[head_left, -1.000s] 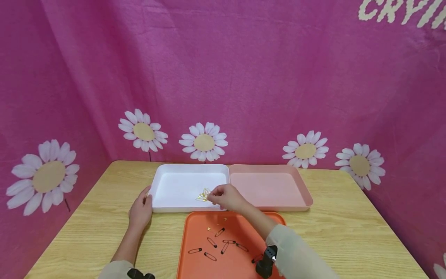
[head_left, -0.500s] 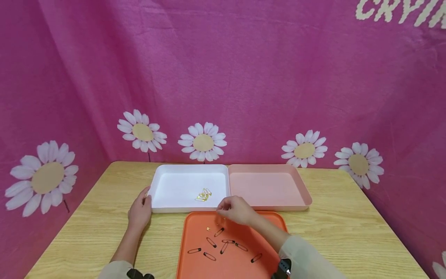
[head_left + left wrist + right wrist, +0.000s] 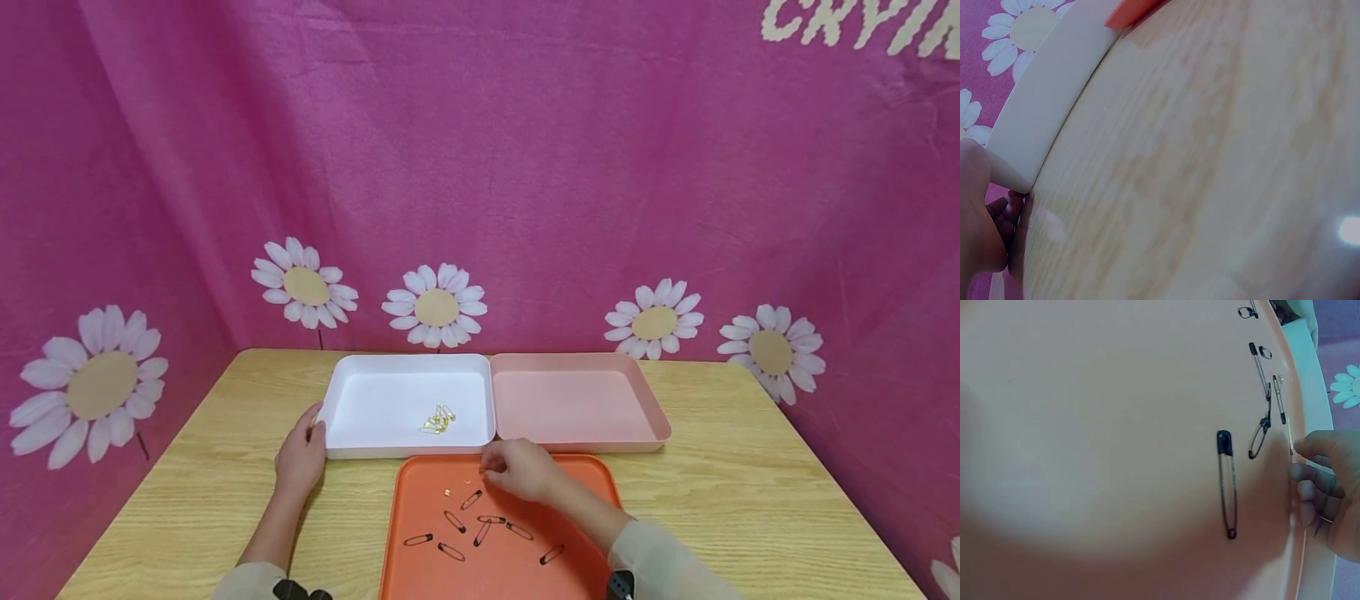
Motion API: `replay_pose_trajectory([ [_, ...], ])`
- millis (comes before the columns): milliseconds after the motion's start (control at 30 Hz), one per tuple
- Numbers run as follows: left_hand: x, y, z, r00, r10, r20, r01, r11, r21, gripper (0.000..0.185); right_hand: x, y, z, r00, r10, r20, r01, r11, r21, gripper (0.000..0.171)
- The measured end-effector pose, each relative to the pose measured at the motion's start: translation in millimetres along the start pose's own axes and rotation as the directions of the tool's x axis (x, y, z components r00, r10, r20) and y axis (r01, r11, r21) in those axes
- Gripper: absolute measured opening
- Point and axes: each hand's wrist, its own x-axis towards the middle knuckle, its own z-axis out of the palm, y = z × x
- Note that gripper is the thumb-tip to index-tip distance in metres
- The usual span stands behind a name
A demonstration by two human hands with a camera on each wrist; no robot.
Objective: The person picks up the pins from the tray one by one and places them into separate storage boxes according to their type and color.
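Left grip (image 3: pixel 300 457) clasping white tray (image 3: pixel 382 398); right grip (image 3: pixel 522 472) at gold pin (image 3: pixel 1290 436), pinch unclear; backdrop lettering (image 3: pixel 909 29): "CRYI".

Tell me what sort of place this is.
Probably an indoor tabletop workspace, perhaps a screened-off booth: a wood-grain table backed by pink daisy-print cloth, with black safety pins on an orange tray.

The counter (image 3: pixel 757 508) shows a pale, yellowish wood grain. Directly on it lies the orange tray (image 3: pixel 495 577); just beyond the orange tray's far edge sit the white tray (image 3: pixel 390 396), toward its left, and the pink tray (image 3: pixel 573 396), toward its right.
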Motion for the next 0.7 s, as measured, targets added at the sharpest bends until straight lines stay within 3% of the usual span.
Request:
replay_pose_trajectory([
  [433,-1.0,-0.8,0.6,1.000,0.021,-0.013,-0.021,1.000,0.008,0.047,0.9,3.0,5.1,1.000,-0.018,-0.010,0.017,0.997,-0.080,0.008],
  [533,-0.3,-1.0,1.0,1.000,0.023,-0.016,-0.023,1.000,0.007,0.047,1.1,1.9,4.2,0.999,-0.052,-0.006,0.051,0.988,-0.145,0.007],
  [700,0.2,-1.0,1.1,1.000,0.018,-0.016,-0.018,1.000,-0.001,0.047,1.4,0.1,4.7,0.991,-0.136,-0.008,0.127,0.948,-0.291,0.007],
])
